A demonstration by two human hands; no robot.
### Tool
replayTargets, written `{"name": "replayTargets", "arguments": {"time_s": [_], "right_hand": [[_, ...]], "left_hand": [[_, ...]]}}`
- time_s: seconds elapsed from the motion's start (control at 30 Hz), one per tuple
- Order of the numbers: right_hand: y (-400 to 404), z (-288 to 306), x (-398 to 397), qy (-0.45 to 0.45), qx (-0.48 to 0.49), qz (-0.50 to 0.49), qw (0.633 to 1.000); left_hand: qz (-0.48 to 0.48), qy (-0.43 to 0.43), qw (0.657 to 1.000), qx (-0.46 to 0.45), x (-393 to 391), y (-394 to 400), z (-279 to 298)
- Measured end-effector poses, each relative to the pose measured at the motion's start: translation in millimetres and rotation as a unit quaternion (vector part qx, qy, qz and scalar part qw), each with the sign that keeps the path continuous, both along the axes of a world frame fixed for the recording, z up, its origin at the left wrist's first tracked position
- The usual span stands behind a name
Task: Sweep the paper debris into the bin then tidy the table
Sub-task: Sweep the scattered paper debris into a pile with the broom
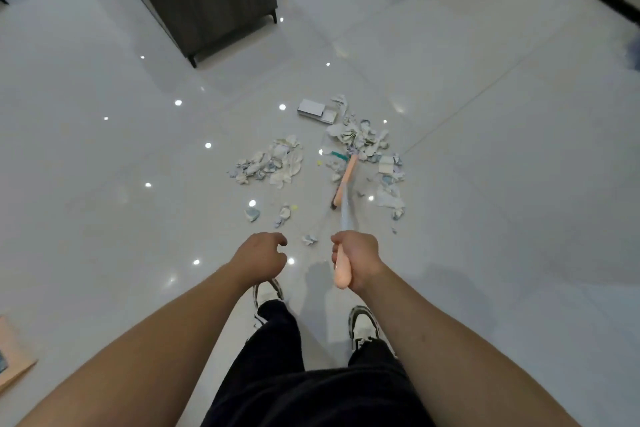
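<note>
- Right hand grips the broom handle; its head sits among paper scraps on the floor.
- Left hand hangs empty, fingers loosely curled.

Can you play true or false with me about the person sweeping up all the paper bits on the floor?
1. The right hand holds the broom by its handle. True.
2. The left hand holds the broom too. False: it holds nothing, fingers loosely curled.
3. The paper scraps lie on the floor. True.
4. All the paper is in one heap. False: there are two main clumps plus loose bits.
5. A small white box lies beyond the scraps. True.
</note>
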State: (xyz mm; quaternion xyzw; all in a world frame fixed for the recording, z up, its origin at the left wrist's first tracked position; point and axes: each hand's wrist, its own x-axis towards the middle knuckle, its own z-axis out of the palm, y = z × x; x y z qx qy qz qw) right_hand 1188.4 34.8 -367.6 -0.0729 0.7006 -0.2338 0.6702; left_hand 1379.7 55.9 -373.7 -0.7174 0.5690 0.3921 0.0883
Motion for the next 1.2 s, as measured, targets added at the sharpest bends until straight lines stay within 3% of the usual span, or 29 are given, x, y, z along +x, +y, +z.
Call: {"name": "replayTargets", "arguments": {"time_s": [0.17, 0.3, 0.43, 0.57, 0.73, 0.9, 1.2], "right_hand": [[-0.6, -3.5, 79.9, 0.055, 0.056, -0.039, 0.996], [-0.3, -5.1, 137.8, -0.007, 0.096, -0.085, 0.992], [0.5, -1.8, 192.0, -0.044, 0.122, -0.063, 0.99], [-11.7, 14.3, 220.4, -0.089, 0.087, -0.065, 0.99], [-32.1, 31.5, 195.6, -0.098, 0.027, -0.079, 0.992], [-54.9, 36.2, 150.5, -0.045, 0.004, -0.107, 0.993], [-86.1, 2.1, 12.1, 0.06, 0.041, -0.229, 0.971]], "left_hand": [[-0.032, -0.008, 0.999, 0.01, 73.6, -26.4, -3.1], [-0.007, -0.016, 1.0, 0.011, 133.5, -30.9, -3.9], [0.031, -0.02, 0.999, 0.024, 184.1, -20.7, -5.8], [0.037, -0.031, 0.998, 0.05, 216.3, -14.4, -10.9], [0.026, -0.021, 0.999, 0.032, 212.8, -47.9, -11.0], [-0.046, 0.015, 0.999, -0.001, 158.3, -101.9, -2.9], [-0.133, 0.041, 0.99, -0.014, 39.8, -168.8, 4.2]]}}
